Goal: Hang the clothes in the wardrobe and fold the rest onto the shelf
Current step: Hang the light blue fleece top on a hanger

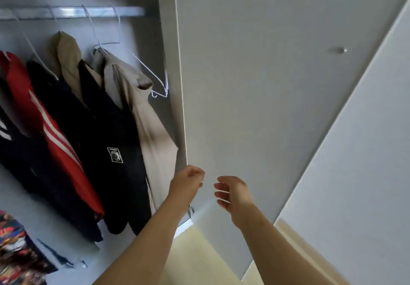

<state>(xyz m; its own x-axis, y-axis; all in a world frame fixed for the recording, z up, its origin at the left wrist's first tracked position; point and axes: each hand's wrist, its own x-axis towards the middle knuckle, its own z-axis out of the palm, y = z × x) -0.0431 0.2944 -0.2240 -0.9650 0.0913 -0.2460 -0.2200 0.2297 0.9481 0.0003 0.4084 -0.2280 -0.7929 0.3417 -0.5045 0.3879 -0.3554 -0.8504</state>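
Several garments hang from the rail (73,12) in the open wardrobe: a red jacket with white stripes (55,134), dark navy tops (106,143), a khaki piece (66,60) and a beige garment (146,127) at the right end. An empty white wire hanger (155,80) hangs beside the beige garment. My left hand (188,181) is raised by the lower edge of the wardrobe door, fingers curled, holding nothing. My right hand (233,192) hovers in front of the door with relaxed, spread fingers and is empty.
The grey wardrobe door (266,85) stands open on the right, with a small round knob (339,50). A colourful patterned fabric (15,249) lies at the bottom left. Pale yellow floor (199,258) shows below the door.
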